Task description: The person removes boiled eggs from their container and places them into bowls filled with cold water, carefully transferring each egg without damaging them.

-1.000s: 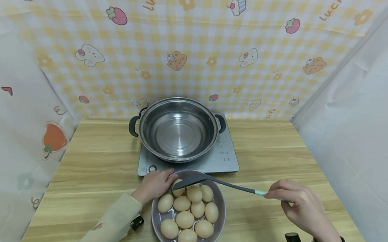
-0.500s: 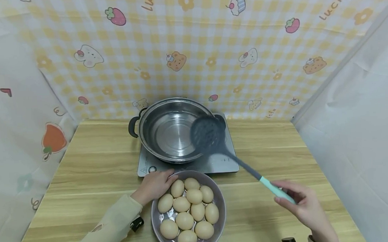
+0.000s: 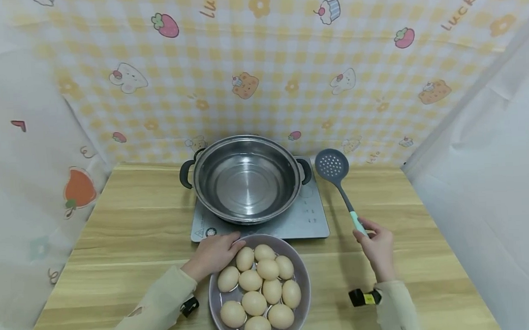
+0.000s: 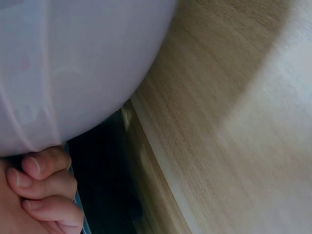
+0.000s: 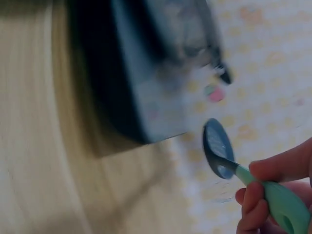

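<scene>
A grey-purple bowl point(image 3: 304, 308) of brown eggs point(image 3: 254, 303) stands at the front of the table. My left hand point(image 3: 215, 253) grips its upper left rim, and the left wrist view has curled fingers point(image 4: 51, 183) against the bowl's outer wall point(image 4: 83, 63). In my right hand point(image 3: 376, 246) is a skimmer point(image 3: 332, 166) with a round, dark grey perforated head and a mint-green handle point(image 5: 285, 204). Thumb and fingers pinch that handle. The skimmer's head points away from me, right of the pot. Several eggs lie close together, some resting on others.
Behind the bowl, a steel pot point(image 3: 247, 180) with two black handles stands on a silver induction cooker point(image 3: 294, 227). Clear liquid seems to cover its bottom. A yellow checked cloth point(image 3: 269, 61) hangs behind the wooden table point(image 3: 147, 229), with white sheets at both sides.
The skimmer has moved from over the bowl, past the pot's right side, to the back right, its head swinging away from me. My left hand stays on the bowl.
</scene>
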Demonstrator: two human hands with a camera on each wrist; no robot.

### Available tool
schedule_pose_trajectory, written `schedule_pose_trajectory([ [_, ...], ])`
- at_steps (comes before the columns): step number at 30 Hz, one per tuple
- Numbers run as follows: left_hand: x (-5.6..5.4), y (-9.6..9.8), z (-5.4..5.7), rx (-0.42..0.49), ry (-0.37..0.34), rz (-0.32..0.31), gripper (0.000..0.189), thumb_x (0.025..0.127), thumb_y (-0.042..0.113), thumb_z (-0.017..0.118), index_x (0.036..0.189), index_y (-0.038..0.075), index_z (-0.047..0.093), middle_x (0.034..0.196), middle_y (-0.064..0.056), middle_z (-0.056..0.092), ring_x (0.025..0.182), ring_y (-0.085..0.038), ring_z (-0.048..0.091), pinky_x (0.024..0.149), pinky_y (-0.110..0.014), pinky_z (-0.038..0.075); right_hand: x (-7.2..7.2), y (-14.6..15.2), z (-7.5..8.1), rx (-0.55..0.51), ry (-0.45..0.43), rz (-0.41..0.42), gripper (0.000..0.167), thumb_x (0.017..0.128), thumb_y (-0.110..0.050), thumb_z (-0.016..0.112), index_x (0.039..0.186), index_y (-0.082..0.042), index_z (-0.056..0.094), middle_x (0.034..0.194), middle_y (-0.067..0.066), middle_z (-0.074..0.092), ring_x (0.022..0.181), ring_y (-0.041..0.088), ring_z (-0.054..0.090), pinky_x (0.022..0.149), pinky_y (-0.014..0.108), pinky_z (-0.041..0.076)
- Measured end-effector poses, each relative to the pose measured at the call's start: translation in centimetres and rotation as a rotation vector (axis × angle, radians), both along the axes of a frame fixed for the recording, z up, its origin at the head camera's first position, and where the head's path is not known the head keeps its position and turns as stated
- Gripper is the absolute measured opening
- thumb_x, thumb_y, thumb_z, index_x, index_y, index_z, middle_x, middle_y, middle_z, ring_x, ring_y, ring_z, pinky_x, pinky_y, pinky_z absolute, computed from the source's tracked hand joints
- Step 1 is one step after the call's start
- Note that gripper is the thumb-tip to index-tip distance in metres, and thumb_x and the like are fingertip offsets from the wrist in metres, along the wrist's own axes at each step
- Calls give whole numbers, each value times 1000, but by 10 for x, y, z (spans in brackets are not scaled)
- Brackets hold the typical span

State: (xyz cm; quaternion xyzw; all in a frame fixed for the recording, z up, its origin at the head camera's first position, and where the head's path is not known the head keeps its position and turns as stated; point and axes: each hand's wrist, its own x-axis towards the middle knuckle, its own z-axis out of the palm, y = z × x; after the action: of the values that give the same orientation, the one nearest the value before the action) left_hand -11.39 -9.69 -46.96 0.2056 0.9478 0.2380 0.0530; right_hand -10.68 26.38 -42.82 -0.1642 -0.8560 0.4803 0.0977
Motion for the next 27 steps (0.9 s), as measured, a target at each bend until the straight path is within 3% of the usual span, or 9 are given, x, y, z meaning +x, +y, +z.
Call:
schedule_pose_trajectory([
  [6,0,4,-3,-11,-4,-8,24,95,34,46,75,20,46,58,5,42,63,-21,56,58,-37,38,-26,5,-27,48,-65,-8,34,80,-1,60,114,5,58,106,26,58,69,21,63,51,19,44],
  [15,1,4,-5,-19,2,-28,24,95,34,45,75,21,46,57,6,42,63,-21,56,59,-36,38,-37,8,-45,99,-71,-9,30,79,-1,60,108,8,60,100,27,59,57,2,51,52,18,41],
  [22,0,2,-6,-23,21,-11,22,94,33,47,77,19,49,60,3,47,66,-25,59,57,-39,39,-40,11,-52,176,-84,30,27,77,2,60,103,8,62,95,25,62,81,27,58,62,21,42],
  [27,-1,2,-6,-10,22,-13,23,94,33,47,75,19,47,59,4,45,64,-24,57,57,-38,38,-39,11,-57,181,-166,46,27,77,4,62,104,9,61,98,26,61,88,32,58,74,35,46],
])
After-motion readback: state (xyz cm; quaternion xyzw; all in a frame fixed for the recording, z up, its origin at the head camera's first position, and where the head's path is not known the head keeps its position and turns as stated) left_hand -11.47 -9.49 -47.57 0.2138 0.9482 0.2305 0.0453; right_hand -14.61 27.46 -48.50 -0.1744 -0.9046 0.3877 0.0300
